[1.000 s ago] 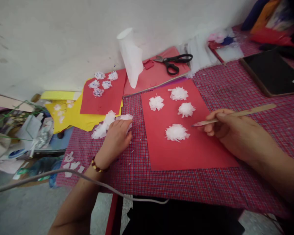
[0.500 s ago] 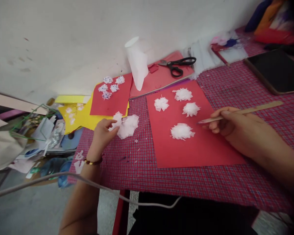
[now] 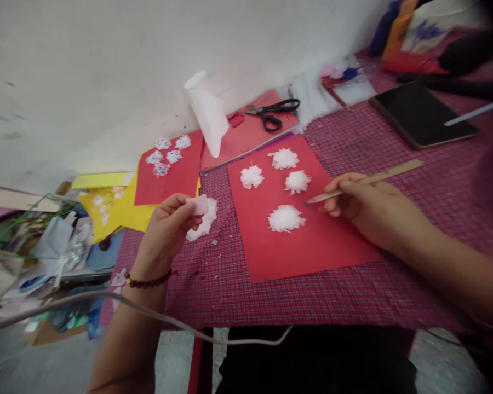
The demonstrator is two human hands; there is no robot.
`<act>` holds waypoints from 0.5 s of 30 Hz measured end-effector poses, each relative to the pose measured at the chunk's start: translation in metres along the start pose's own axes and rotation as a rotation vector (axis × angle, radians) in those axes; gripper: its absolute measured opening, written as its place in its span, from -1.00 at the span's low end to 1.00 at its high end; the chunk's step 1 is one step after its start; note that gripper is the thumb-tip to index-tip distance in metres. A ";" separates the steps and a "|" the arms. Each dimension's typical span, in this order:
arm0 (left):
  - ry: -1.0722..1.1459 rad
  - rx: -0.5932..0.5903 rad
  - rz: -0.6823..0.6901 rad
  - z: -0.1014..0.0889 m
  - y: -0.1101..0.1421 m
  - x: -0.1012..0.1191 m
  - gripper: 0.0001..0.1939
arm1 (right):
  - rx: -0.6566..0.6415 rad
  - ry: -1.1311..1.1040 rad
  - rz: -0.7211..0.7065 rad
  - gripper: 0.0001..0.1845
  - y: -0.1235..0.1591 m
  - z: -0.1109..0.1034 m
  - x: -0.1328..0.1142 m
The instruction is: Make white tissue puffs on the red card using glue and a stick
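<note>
Between thumb and fingers, my left hand (image 3: 170, 224) pinches a small pale pink tissue paper piece (image 3: 198, 205). Just behind it, more white tissue paper (image 3: 206, 224) lies on the checked tablecloth. My right hand (image 3: 359, 205) grips a flat wooden stick (image 3: 388, 173) with a narrow, darkened tip. That tip hovers over or touches the red paper sheet (image 3: 267, 257); I cannot tell which. Several fluffy white paper flowers sit on this sheet, the largest flower (image 3: 286, 219) lying left of the stick's tip.
Black-handled scissors (image 3: 273, 114) rest on a red folder behind the sheet, beside a white paper roll (image 3: 207, 112). A smaller red paper (image 3: 168, 189) bears speckled flowers. A dark tablet (image 3: 421, 112) lies at right. A white cable (image 3: 168, 320) crosses in front.
My left hand has lifted a tissue piece off the white tissue and drawn it nearer. My right hand still holds the stick. The whole view has shifted, moving the tabletop things leftward.
</note>
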State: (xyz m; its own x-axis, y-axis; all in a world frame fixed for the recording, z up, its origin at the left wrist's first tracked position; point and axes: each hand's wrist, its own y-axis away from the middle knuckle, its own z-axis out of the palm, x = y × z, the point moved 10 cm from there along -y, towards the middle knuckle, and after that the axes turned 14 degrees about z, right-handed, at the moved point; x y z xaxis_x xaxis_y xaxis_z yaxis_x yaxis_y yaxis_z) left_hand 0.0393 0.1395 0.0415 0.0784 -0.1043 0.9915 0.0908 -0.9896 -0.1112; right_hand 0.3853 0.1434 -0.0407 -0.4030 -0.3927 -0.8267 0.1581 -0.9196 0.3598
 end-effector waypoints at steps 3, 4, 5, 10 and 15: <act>0.067 -0.133 -0.085 0.052 0.006 -0.012 -0.82 | -0.074 0.019 -0.091 -0.88 0.008 0.011 -0.010; 0.078 -0.175 -0.103 0.070 0.007 -0.015 -0.82 | -0.106 0.043 -0.124 -0.88 0.011 0.016 -0.014; 0.086 -0.217 -0.113 0.087 0.008 -0.017 -0.83 | -0.141 0.057 -0.175 -0.86 0.014 0.020 -0.019; 0.161 -0.356 -0.127 0.154 0.007 -0.026 -0.86 | -0.227 0.215 -0.316 -0.77 0.032 0.035 -0.033; 0.159 -0.402 -0.121 0.169 0.007 -0.035 -0.83 | -0.188 0.346 -0.341 -0.82 0.038 0.042 -0.039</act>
State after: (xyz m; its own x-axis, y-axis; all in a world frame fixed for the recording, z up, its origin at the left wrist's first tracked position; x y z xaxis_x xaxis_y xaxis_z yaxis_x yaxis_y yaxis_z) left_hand 0.2046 0.1528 -0.0059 -0.0658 0.0318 0.9973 -0.3052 -0.9522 0.0103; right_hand 0.3691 0.1245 0.0231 -0.1434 -0.0227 -0.9894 0.2417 -0.9703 -0.0128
